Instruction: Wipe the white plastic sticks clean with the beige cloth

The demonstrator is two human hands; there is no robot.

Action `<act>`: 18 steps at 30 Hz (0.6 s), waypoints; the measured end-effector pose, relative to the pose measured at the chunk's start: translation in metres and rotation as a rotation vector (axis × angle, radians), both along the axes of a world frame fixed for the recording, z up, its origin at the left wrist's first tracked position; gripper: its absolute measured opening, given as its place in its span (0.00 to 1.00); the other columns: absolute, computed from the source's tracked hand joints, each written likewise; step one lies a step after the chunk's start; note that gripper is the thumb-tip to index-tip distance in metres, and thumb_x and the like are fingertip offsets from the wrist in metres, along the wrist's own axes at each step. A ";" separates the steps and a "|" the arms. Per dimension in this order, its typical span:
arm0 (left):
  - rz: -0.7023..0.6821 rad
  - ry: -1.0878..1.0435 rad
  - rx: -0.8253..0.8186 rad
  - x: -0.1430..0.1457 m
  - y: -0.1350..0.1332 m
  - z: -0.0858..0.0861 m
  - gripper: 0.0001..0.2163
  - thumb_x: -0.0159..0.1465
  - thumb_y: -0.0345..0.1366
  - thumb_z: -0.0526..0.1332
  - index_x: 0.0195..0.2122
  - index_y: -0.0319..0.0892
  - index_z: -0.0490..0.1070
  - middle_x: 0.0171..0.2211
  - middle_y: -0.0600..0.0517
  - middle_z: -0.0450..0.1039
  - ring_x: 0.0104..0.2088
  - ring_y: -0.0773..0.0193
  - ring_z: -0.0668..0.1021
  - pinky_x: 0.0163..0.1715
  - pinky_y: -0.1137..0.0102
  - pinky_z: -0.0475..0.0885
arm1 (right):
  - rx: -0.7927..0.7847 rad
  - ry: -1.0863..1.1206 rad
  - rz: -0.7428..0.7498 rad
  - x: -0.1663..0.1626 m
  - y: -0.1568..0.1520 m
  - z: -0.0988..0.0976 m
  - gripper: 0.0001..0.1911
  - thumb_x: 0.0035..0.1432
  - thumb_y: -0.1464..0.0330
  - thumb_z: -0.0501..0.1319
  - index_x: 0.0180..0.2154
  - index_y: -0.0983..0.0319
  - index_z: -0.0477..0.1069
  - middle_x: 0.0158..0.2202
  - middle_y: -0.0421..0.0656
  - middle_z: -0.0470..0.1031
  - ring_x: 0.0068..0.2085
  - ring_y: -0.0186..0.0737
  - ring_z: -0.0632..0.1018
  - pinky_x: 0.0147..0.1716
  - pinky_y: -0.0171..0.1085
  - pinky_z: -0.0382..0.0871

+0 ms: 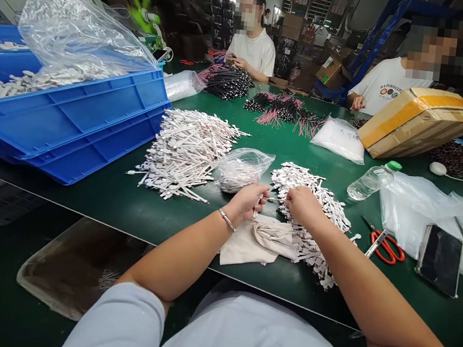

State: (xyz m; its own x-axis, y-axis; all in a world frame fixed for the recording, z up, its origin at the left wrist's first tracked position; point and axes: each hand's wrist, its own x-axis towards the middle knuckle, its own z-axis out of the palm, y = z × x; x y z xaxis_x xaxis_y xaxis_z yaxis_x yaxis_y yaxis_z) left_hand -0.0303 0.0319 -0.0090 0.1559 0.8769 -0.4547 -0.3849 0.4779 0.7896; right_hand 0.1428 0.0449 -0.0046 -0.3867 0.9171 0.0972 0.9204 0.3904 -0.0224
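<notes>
My left hand [251, 201] is closed around a few short white wire leads above a beige cloth [244, 244] near the table's front edge. My right hand [303, 205] has its fingers bent together at the left side of a pile of white connector leads [328, 204]; what its fingertips hold, if anything, is hidden. Just beyond my left hand lies a clear plastic bag [242, 169] with more white leads in it. A larger heap of white leads [192, 147] spreads to the left of that bag.
Stacked blue crates [95, 119] stand on the left. To the right are a water bottle [370, 181], red-handled scissors [386, 247], a phone [439, 258] and plastic bags [412, 205]. A taped carton [425, 120] and black cable bundles [229, 81] lie farther back. Two people sit across the green table.
</notes>
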 end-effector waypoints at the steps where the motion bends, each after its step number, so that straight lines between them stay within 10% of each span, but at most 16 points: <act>1: -0.003 0.027 0.015 0.000 0.000 -0.001 0.07 0.54 0.31 0.62 0.28 0.39 0.63 0.23 0.56 0.63 0.17 0.77 0.63 0.13 0.80 0.46 | -0.001 0.009 0.002 0.001 -0.001 0.000 0.06 0.57 0.75 0.67 0.30 0.64 0.71 0.32 0.47 0.69 0.40 0.49 0.69 0.36 0.37 0.60; 13: -0.341 0.180 0.401 -0.001 -0.017 0.006 0.17 0.52 0.41 0.67 0.42 0.39 0.73 0.25 0.56 0.64 0.23 0.74 0.64 0.20 0.77 0.54 | -0.355 0.835 -0.040 0.027 -0.042 0.022 0.11 0.58 0.61 0.58 0.33 0.63 0.69 0.29 0.42 0.71 0.30 0.40 0.71 0.28 0.34 0.63; 18: -0.315 0.156 0.377 0.002 -0.015 0.003 0.20 0.50 0.44 0.67 0.40 0.37 0.73 0.26 0.54 0.68 0.21 0.75 0.63 0.20 0.77 0.52 | -0.173 0.770 0.049 0.031 -0.048 0.018 0.14 0.59 0.58 0.56 0.36 0.62 0.71 0.30 0.42 0.72 0.31 0.41 0.72 0.31 0.35 0.63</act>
